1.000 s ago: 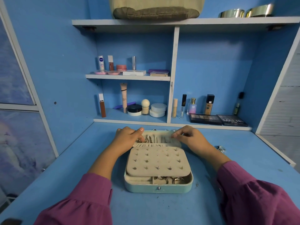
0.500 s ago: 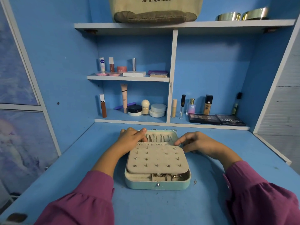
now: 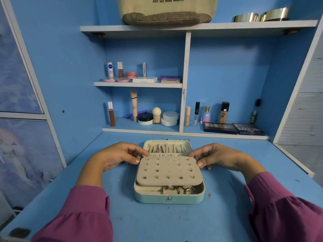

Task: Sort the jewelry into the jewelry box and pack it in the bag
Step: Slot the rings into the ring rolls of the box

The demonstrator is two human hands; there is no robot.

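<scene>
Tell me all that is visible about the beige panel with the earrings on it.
The beige earring panel is a flat rounded rectangle that looks like soft padded fabric. Rows of small holes cover it, and many hold metal studs. It lies over the mint jewelry box, covering most of the tray and leaving the front compartments with rings open. The left hand pinches its far left corner, and the right hand holds its far right corner.

mint jewelry box (image 3: 168,198) lies open on the table, its beige stud panel (image 3: 168,170) folded flat over the base, rings (image 3: 176,189) below; beige bag (image 3: 167,11) on the top shelf at 12 o'clock.
</scene>
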